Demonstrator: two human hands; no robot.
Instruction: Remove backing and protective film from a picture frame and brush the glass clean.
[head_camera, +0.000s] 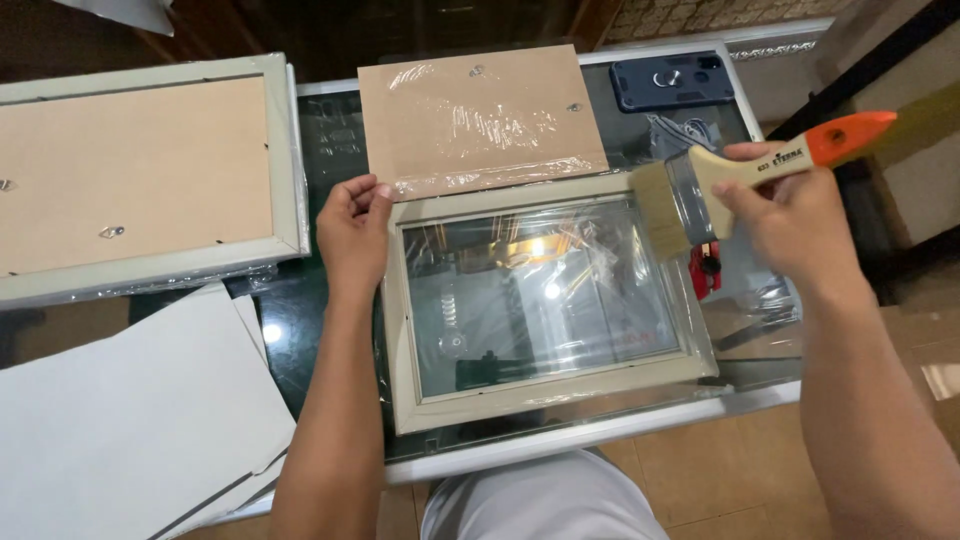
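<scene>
A pale green picture frame (405, 330) lies face down on the glass table, its glass pane (540, 290) reflecting light. My left hand (352, 232) grips the frame's upper left corner. My right hand (790, 215) holds a wide paintbrush (700, 190) with a wooden handle and orange tip; its bristles hover over the frame's upper right corner. A brown backing board (480, 120) with clear film on it lies just behind the frame.
A larger frame (150, 170) with its brown back up lies at the left. White sheets (130, 410) overlap the table's front left. A dark phone case (672, 80) sits at the back right, a small red object (706, 268) beside the frame.
</scene>
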